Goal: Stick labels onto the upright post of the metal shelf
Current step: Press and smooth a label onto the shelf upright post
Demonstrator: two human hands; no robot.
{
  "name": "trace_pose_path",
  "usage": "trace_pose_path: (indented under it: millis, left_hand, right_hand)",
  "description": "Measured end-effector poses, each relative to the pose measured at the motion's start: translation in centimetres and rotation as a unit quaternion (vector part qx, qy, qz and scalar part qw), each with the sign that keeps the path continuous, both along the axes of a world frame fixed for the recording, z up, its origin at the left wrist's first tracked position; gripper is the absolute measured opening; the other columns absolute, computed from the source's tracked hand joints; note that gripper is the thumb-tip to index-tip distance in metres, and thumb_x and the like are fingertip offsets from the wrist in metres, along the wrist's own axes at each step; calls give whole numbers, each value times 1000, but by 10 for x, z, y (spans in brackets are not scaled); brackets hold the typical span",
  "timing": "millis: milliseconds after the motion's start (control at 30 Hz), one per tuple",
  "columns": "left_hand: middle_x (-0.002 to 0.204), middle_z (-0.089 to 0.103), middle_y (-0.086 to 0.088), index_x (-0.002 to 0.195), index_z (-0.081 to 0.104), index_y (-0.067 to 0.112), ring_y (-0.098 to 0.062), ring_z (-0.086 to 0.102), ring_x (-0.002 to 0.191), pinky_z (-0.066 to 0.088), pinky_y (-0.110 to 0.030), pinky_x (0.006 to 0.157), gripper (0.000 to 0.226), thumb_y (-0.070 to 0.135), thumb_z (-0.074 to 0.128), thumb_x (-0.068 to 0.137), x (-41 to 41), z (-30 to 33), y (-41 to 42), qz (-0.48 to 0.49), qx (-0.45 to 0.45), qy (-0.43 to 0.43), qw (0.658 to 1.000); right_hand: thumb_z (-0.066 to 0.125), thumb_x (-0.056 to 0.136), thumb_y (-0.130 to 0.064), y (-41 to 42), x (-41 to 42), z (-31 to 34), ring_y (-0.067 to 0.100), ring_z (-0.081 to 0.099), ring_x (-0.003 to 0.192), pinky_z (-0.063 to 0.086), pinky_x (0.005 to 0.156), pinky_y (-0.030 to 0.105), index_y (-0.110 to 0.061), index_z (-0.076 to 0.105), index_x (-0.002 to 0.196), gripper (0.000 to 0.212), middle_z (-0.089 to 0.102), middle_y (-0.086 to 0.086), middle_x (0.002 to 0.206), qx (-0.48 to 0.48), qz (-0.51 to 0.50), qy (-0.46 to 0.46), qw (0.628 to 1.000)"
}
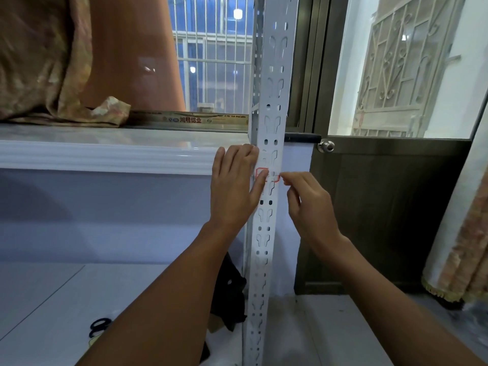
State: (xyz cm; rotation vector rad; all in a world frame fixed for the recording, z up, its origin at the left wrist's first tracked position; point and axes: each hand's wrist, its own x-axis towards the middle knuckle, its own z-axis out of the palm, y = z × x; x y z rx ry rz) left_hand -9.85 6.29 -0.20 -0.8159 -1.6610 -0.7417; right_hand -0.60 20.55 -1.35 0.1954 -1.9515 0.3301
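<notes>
A white perforated metal post (269,107) stands upright in the middle of the view, running from top to bottom. A small white label with a red border (270,176) lies across the post's face at mid height. My left hand (233,188) lies flat against the post's left edge, its thumb pressing the label's left end. My right hand (307,202) is at the post's right side, thumb and forefinger pinched at the label's right end. The label's middle is partly hidden by my fingers.
A white window sill (105,151) juts out left of the post, with patterned cloth (45,62) heaped on it. A dark door with a round knob (326,146) is to the right. Black scissors (99,326) and a black object (232,294) lie on the floor.
</notes>
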Motion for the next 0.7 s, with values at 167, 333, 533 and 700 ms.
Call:
trace_pose_path:
  millis: [167, 333, 533, 700]
  left_hand:
    - [133, 60, -5, 128, 56, 12, -25, 52, 130, 21, -42, 125, 40, 41, 48, 102, -2, -4, -5, 5, -5, -4, 1000]
    - [134, 59, -5, 129, 56, 12, -24, 52, 131, 21, -43, 125, 41, 41, 48, 102, -4, -5, -10, 15, -7, -5, 1000]
    - [133, 60, -5, 129, 56, 12, -24, 52, 130, 22, -44, 125, 38, 37, 53, 101, 1, -2, -4, 9, -6, 3, 1000]
    - [132, 60, -6, 129, 57, 11, -25, 53, 129, 22, -44, 125, 39, 38, 51, 100, 1, -4, -2, 14, 1, 6, 1000]
  right_hand:
    - [61, 95, -1, -2, -1, -7, 16, 65, 105, 49, 95, 18, -6, 66, 120, 27, 68, 7, 117, -6, 15, 25, 1000]
    - [71, 93, -15, -2, -11, -4, 22, 68, 98, 58, 87, 32, -3, 69, 116, 26, 70, 10, 111, 92, -7, 32, 995]
    - [75, 88, -15, 13, -5, 5, 26, 68, 84, 61, 68, 38, 2, 66, 113, 31, 69, 15, 103, 243, -70, 24, 967]
    - [79, 83, -14, 19, -6, 22, 30, 68, 72, 60, 59, 42, 5, 65, 103, 31, 68, 20, 92, 340, -82, 7, 937]
